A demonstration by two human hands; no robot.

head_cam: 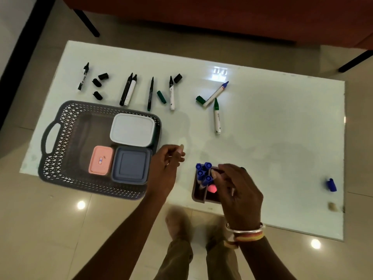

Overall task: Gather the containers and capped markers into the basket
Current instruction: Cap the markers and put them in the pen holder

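Observation:
A grey lattice basket (60,142) at the table's near left holds a white container (132,129), a pink container (100,160) and a blue-grey container (131,164). A brown pen holder (198,196) near the front edge carries several blue-capped markers (202,172) and something pink. My right hand (238,190) reaches over the holder, its curled fingers on the holder's top; the hand hides what they touch. Between basket and holder my left hand (167,164) hovers with loosely curled fingers, holding nothing. Uncapped markers (129,89) and loose caps (96,82) lie along the far side.
A blue marker (217,93) crosses a green cap (200,99) beside a green marker (217,116) mid-table. A blue cap (331,184) and a small beige piece (332,206) lie at the near right. The white table (282,138) stands before a red sofa (222,17).

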